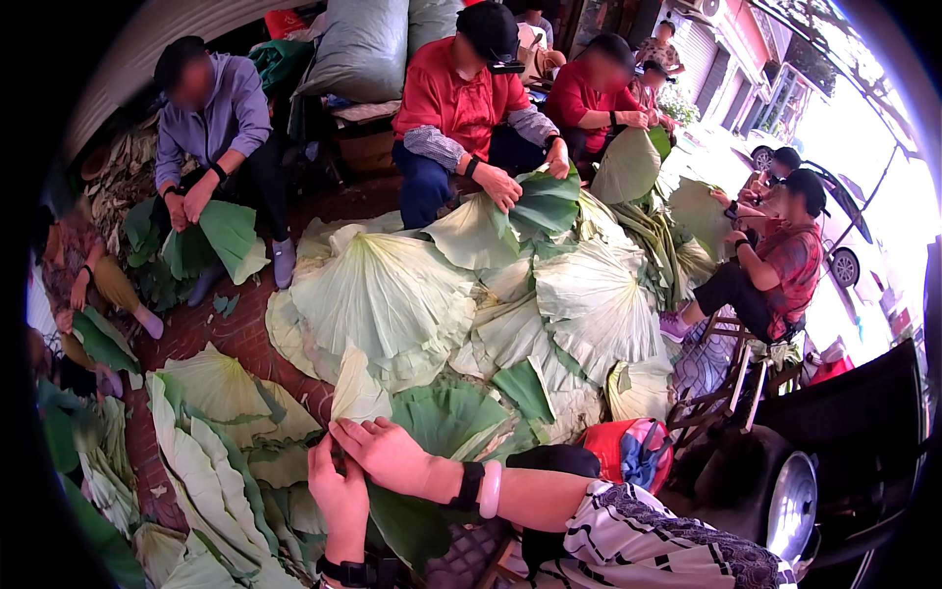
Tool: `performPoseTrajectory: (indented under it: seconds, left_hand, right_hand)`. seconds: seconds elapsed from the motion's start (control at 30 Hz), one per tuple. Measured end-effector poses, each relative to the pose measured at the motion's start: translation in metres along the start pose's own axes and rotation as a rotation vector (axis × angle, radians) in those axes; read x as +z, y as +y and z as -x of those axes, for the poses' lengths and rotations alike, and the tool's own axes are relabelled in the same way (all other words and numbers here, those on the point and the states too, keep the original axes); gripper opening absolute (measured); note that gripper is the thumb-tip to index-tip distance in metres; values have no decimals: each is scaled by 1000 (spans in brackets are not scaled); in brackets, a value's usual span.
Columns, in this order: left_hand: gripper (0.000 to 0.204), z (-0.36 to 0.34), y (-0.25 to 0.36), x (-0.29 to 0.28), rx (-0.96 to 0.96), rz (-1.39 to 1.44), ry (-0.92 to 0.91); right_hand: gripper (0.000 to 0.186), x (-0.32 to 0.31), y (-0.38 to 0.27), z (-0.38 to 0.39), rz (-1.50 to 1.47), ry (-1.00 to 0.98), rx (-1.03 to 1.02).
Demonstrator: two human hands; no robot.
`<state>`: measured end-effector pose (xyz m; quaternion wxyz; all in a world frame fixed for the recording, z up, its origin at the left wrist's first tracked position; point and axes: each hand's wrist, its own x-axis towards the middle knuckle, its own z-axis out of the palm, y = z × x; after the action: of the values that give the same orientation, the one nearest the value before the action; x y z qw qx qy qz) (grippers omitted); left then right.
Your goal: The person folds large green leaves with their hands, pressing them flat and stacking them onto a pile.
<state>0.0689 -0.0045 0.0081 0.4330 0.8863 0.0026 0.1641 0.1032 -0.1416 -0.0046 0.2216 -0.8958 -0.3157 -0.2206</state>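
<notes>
Both of my hands are closed on a large lotus leaf. Its pale underside stands up above my fingertips, and a dark green part hangs below my wrists. My left hand pinches the leaf's edge from the left. My right hand, with a dark band and a pale bangle at the wrist, grips close beside it, the fingertips of both hands nearly touching. Just beyond lies a broad heap of lotus leaves, pale sides mostly up. To the left of my hands, several folded leaves lie stacked.
Several people sit around the heap handling leaves, among them one in a red top and one in a purple jacket. A red bag, a round metal lid and a wooden chair stand at the right. Red brick floor shows between the piles.
</notes>
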Motion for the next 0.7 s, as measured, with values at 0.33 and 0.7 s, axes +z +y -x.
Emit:
performPoseTrajectory:
  seconds: [0.33, 0.7]
  left_hand:
    - [41, 3, -11, 1, -56, 12, -67]
    - [36, 2, -15, -20, -43, -193, -133]
  right_hand:
    - [45, 4, 2, 1, -42, -81, -28]
    - [41, 6, -4, -8, 22, -176, -108]
